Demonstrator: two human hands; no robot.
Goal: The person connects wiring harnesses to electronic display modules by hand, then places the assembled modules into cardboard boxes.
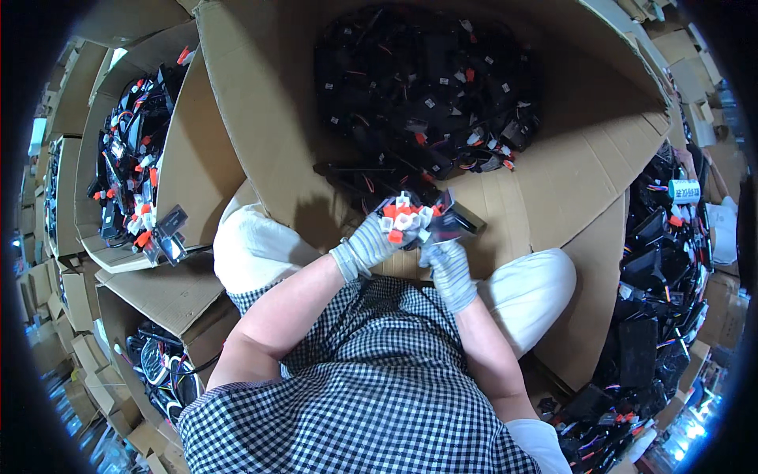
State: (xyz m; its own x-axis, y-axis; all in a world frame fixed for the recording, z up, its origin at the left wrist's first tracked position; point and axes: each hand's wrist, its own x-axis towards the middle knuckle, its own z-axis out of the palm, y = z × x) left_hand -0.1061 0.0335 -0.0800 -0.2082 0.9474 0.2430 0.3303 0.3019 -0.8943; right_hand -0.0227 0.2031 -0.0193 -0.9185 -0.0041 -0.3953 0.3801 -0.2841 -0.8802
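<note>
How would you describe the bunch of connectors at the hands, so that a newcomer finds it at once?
Find the large open cardboard box at top centre. Below its dark pile, at the gloved left hand, is the bunch of red and white connectors. Unlike the pile's scattered connectors, these are packed tightly together.

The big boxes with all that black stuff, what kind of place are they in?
Probably an electronics workshop or warehouse. Big cardboard boxes hold heaps of black parts, and the gloved left hand holds red and white plugs.
</note>
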